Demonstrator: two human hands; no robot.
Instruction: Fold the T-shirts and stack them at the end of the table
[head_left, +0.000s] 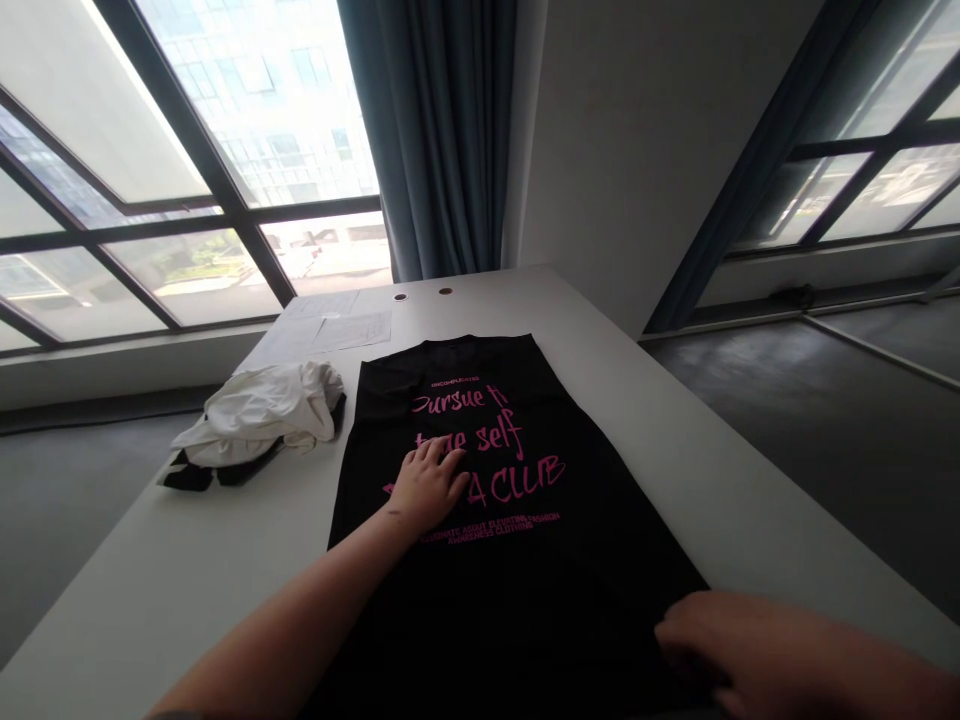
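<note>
A black T-shirt with pink lettering lies spread flat on the white table, its collar end pointing away from me. My left hand rests on the printed chest area, fingers stretched out and covering some of the letters. At the lower right, my right hand is curled over the shirt's side edge near the bottom of the view. Its fingers look closed on the fabric, though they are slightly blurred and partly hidden.
On the white table, a crumpled white and black garment lies left of the shirt. Paper sheets lie at the far left, near two round holes. Beyond the far end hangs a blue curtain beside windows and a wall.
</note>
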